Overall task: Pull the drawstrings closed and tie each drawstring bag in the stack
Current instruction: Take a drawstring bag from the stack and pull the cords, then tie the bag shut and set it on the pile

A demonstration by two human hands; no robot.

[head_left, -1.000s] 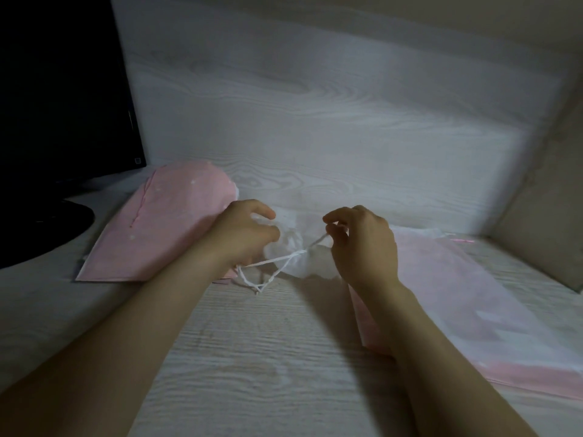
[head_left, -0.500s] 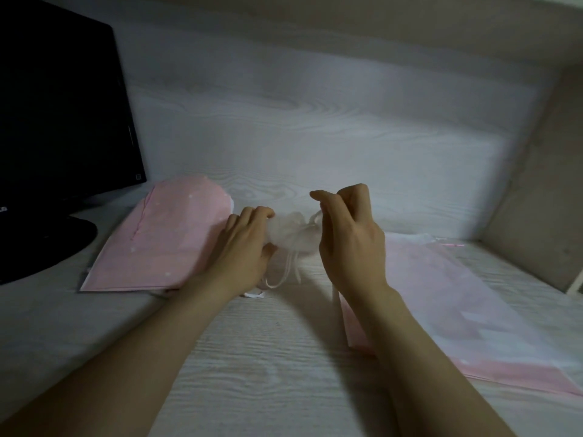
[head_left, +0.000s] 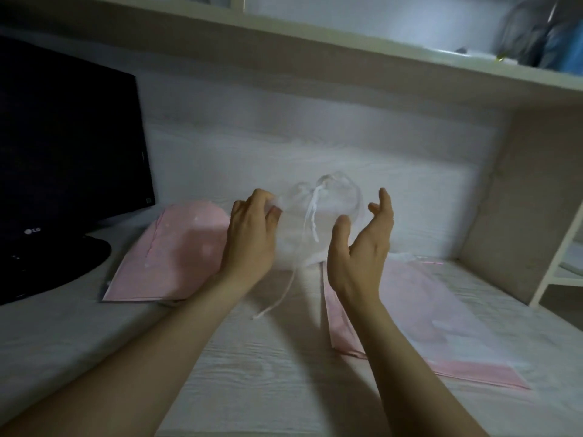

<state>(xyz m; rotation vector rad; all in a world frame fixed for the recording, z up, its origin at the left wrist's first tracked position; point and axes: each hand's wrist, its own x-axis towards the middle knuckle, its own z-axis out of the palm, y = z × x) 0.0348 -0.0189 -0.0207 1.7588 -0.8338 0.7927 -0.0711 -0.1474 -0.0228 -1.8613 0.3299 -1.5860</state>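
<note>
Head view: two hands flank a sheer white drawstring bag point(head_left: 331, 201) over the middle of the worktop point(head_left: 252, 373).
The left hand point(head_left: 252, 238) grips the bag's left edge, fingers curled over it against the thumb. The right hand point(head_left: 362, 247) is spread open just right of the bag, fingers straight, thumb at the fabric, though contact is unclear. The bag's mouth is gathered at its top. Its white drawstring point(head_left: 310, 216) hangs down the front, the loose end lying nearer on the worktop. A flat pink stack point(head_left: 176, 257) lies to the left and a second pink stack point(head_left: 441, 326) to the right. A dark monitor point(head_left: 63, 137) stands far left, and a shelf point(head_left: 378, 55) runs above.
</note>
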